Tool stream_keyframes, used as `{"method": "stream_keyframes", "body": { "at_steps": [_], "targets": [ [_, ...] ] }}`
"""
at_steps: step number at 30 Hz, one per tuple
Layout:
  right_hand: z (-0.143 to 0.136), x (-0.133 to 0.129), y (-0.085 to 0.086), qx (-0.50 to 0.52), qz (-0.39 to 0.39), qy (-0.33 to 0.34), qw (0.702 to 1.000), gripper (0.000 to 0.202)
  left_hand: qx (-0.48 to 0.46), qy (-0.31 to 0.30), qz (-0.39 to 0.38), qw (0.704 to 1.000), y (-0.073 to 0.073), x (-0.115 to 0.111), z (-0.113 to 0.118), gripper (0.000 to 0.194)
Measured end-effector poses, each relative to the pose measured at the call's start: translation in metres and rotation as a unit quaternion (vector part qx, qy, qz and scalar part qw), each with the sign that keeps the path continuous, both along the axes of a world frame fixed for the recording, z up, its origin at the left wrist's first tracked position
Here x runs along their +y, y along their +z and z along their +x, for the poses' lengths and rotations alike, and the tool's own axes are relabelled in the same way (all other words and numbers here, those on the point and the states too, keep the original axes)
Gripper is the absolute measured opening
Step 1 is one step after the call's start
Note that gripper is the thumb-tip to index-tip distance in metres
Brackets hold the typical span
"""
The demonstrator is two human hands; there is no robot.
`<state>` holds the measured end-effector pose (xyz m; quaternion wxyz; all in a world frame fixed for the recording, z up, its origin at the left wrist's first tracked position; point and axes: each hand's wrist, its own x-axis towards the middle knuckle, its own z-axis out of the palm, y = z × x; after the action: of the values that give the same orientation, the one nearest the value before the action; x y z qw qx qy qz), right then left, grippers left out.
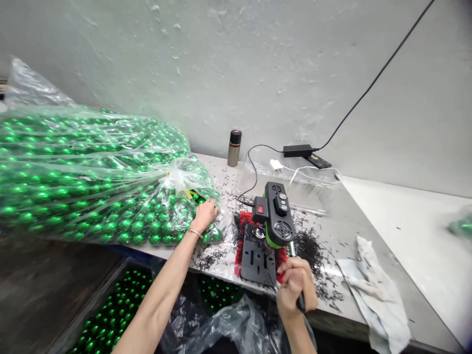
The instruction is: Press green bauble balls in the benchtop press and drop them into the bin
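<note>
Right hand (pixel 297 285) grips the lever (pixel 301 303) of a black press (pixel 274 211) on a scrap-strewn table (pixel 339 228) below a gray wall (pixel 258 73); left hand (pixel 206 215) meets bagged green balls (pixel 137 227), fingertips obscured, grip unclear.

Looks bright and even across wall (pixel 221 73) and tabletop (pixel 346 223); falls dim beneath, glints in pinpoints on green balls (pixel 123 300). Glares white on clear plastic bag (pixel 180 172). Blurs at far right edge; darkens in right-hand corners.
</note>
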<state>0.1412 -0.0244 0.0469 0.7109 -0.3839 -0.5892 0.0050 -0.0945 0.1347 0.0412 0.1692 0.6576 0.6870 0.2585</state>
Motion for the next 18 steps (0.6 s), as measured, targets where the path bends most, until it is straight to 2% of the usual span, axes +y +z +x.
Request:
{"method": "stream_keyframes", "body": {
  "at_steps": [2, 4, 5, 6, 8, 10, 12, 14, 15, 16, 18],
  "targets": [
    [0.000, 0.000, 0.000, -0.004, 0.003, -0.002, 1.000, 0.034, -0.039, -0.011, -0.009, 0.999, 0.003, -0.007, -0.004, 0.031],
    [-0.001, 0.001, 0.000, -0.008, 0.008, -0.008, 1.000, 0.035, -0.160, -0.034, -0.028, 0.986, 0.006, -0.020, -0.007, 0.043],
    [-0.002, 0.001, 0.001, -0.009, 0.012, -0.012, 1.000, 0.036, -0.251, -0.046, -0.045, 0.966, 0.006, -0.029, -0.007, 0.048],
    [-0.002, 0.001, 0.002, -0.008, 0.015, -0.016, 1.000, 0.037, -0.348, -0.054, -0.066, 0.934, 0.006, -0.038, -0.006, 0.052],
    [-0.004, 0.001, 0.003, -0.006, 0.016, -0.020, 1.000, 0.037, -0.506, -0.055, -0.110, 0.854, 0.002, -0.059, 0.001, 0.058],
    [-0.004, 0.001, 0.005, -0.006, 0.008, -0.019, 1.000, 0.036, -0.579, -0.043, -0.144, 0.801, -0.004, -0.078, 0.013, 0.057],
    [-0.004, 0.000, 0.005, -0.007, -0.001, -0.017, 1.000, 0.036, -0.616, -0.038, -0.171, 0.768, -0.012, -0.094, 0.028, 0.055],
    [-0.004, -0.001, 0.006, -0.015, -0.002, -0.018, 1.000, 0.035, -0.629, -0.036, -0.189, 0.754, -0.019, -0.105, 0.045, 0.052],
    [-0.003, -0.001, 0.006, -0.021, -0.002, -0.018, 1.000, 0.035, -0.625, -0.035, -0.193, 0.755, -0.023, -0.108, 0.052, 0.050],
    [-0.003, -0.001, 0.006, -0.027, -0.001, -0.019, 0.999, 0.034, -0.614, -0.036, -0.191, 0.765, -0.027, -0.111, 0.060, 0.048],
    [-0.003, -0.002, 0.007, -0.035, -0.002, -0.017, 0.999, 0.034, -0.562, -0.043, -0.170, 0.808, -0.033, -0.114, 0.073, 0.046]
  ]
}}
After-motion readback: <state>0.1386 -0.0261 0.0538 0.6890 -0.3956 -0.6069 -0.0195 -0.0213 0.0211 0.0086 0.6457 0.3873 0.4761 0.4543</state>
